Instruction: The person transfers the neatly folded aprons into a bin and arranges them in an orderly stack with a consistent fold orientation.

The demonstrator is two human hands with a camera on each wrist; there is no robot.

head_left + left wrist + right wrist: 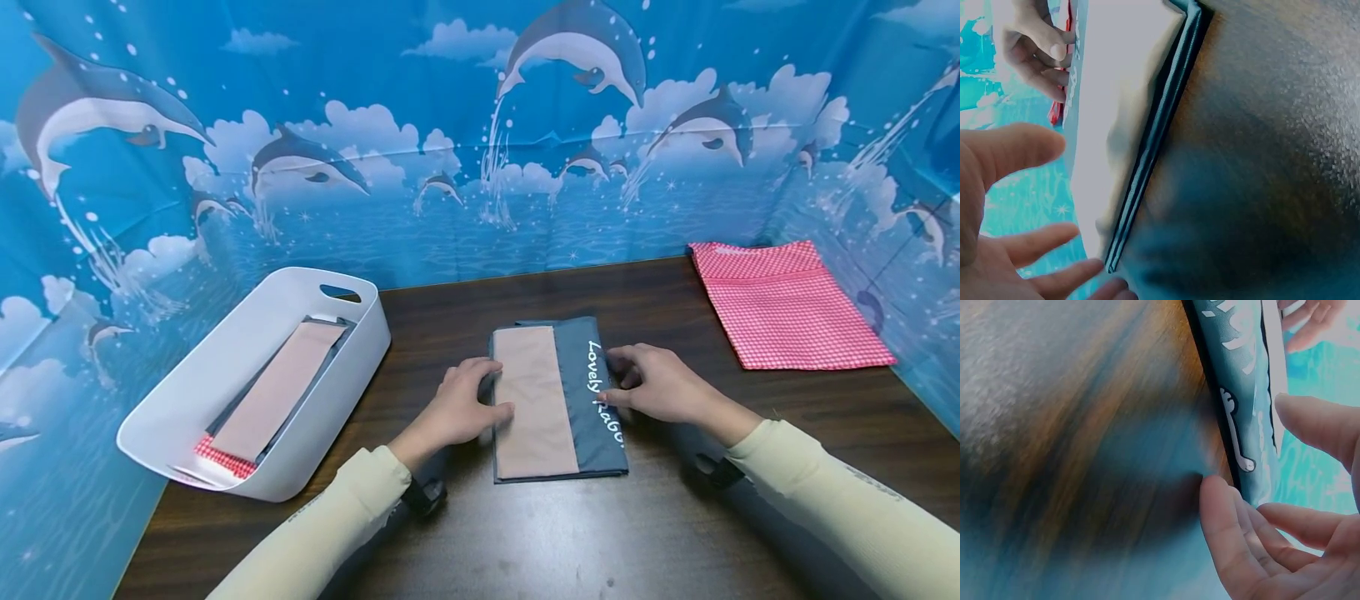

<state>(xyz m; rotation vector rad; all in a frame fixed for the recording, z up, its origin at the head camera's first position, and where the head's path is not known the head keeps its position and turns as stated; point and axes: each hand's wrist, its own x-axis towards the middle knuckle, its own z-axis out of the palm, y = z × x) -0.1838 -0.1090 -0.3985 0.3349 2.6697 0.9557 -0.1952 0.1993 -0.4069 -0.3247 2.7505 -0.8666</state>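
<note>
A folded dark grey-green cloth point(573, 400) with a beige panel and white "Lovely" lettering lies flat on the table. My left hand point(459, 406) is at its left edge, thumb over the beige panel. In the left wrist view the fingers of the left hand point(1016, 212) are spread and loosely bent, pinching nothing. At the lettered right edge is my right hand point(660, 383), its thumb over the cloth. The right wrist view shows the right hand point(1285, 531) with its fingertips along the cloth's edge and its thumb well apart from them.
To the left stands a white plastic basket point(300, 450) with a handle hole. Inside it lie a folded beige-and-dark cloth point(281, 387) and a red checked cloth point(225, 457). A red-and-white checked cloth point(795, 308) lies at the back right of the dark wooden table point(525, 550). A dolphin-print curtain point(465, 208) hangs behind.
</note>
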